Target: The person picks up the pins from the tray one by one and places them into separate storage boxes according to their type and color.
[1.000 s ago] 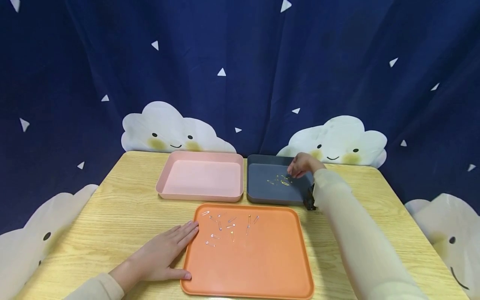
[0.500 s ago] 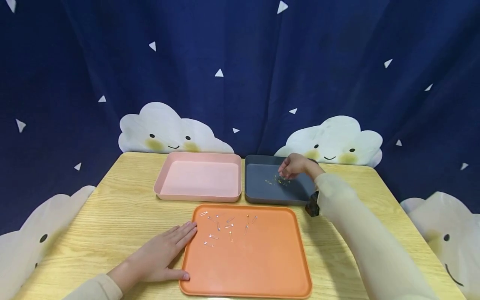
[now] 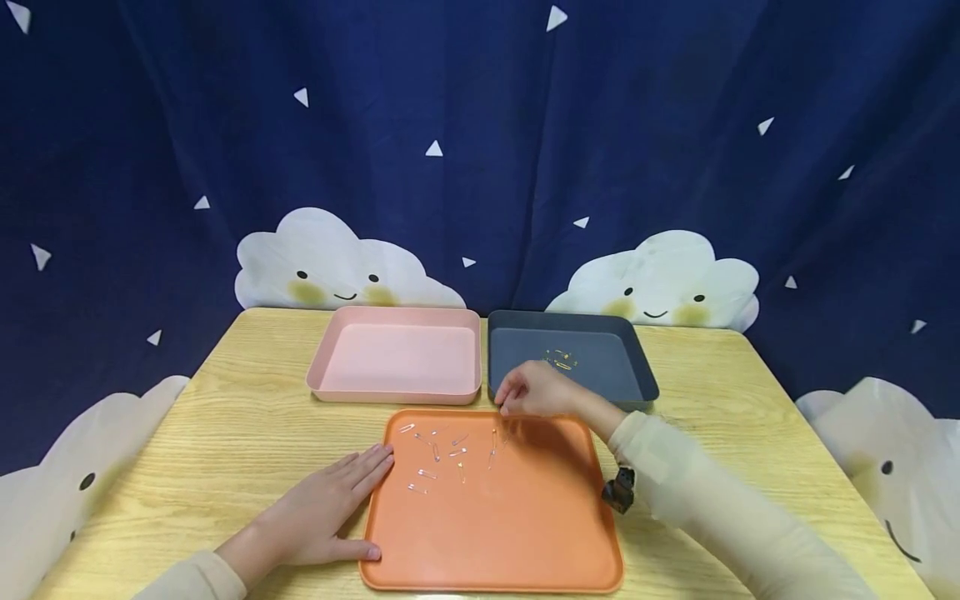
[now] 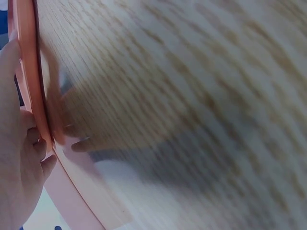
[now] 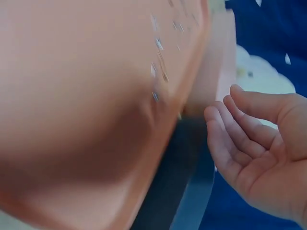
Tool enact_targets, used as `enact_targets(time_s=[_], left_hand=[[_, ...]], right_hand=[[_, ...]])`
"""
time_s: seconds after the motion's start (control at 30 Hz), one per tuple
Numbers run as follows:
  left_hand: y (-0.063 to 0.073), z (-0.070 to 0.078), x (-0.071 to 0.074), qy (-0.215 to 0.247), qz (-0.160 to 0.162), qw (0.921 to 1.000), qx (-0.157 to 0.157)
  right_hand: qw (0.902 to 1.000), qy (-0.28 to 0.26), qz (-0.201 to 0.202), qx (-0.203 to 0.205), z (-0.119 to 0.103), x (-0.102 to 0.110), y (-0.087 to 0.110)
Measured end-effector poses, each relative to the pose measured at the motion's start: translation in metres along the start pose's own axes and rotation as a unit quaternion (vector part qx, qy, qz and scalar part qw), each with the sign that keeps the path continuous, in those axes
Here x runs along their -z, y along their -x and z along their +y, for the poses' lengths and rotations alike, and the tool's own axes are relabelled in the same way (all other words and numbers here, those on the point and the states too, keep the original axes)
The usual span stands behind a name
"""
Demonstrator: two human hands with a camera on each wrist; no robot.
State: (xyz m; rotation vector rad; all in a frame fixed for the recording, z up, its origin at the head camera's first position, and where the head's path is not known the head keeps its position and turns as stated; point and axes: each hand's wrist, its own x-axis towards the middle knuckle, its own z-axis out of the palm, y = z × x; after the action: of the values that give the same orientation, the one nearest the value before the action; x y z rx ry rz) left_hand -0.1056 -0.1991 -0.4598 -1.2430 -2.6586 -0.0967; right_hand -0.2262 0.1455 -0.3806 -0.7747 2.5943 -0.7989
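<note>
Several safety pins, most of them silver, lie scattered over the upper left of the orange tray (image 3: 540, 533); a silver one (image 3: 458, 452) is near the group's middle and a gold one (image 3: 461, 472) is below it. My left hand (image 3: 322, 508) rests with straight fingers along the tray's left rim. Above the tray's far rim hovers my right hand (image 3: 540, 390), palm down. In the right wrist view its fingers (image 5: 218, 129) are loosely bent, the thumb stands apart from them and nothing shows between. Gold safety pins (image 3: 562, 365) lie grouped in the dark grey tray (image 3: 607, 379).
A pink tray (image 3: 401, 358) stands left of the dark grey one, both behind the orange tray on the wooden table (image 3: 225, 417). A dark blue curtain (image 3: 375, 125) with clouds hangs behind the table. A black wrist device (image 3: 618, 490) is on my right wrist.
My right hand has come out from over the dark grey tray, moving left and toward me to the orange tray's far rim. The left hand has stayed in place.
</note>
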Motion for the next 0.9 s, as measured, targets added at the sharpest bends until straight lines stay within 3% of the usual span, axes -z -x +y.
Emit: enact_targets(time_s=[0.2,0.4,0.67,0.9], left_hand=[[0.000,0.000,0.000,0.000,0.002,1.0000,0.000],[0.000,0.000,-0.001,-0.004,0.011,0.9999,-0.008],[-0.001,0.002,0.002,0.001,-0.003,1.0000,0.004],[0.000,0.002,0.003,-0.005,-0.013,0.9999,0.009]], right_hand=[[0.9946,0.068,-0.018,0.076,-0.009,-0.023,0.010],[0.9850,0.133,-0.003,0.110,-0.008,-0.035,0.015],[0.9760,0.163,-0.005,0.145,-0.006,-0.041,0.021],[0.9794,0.137,-0.026,0.146,-0.003,-0.045,0.037]])
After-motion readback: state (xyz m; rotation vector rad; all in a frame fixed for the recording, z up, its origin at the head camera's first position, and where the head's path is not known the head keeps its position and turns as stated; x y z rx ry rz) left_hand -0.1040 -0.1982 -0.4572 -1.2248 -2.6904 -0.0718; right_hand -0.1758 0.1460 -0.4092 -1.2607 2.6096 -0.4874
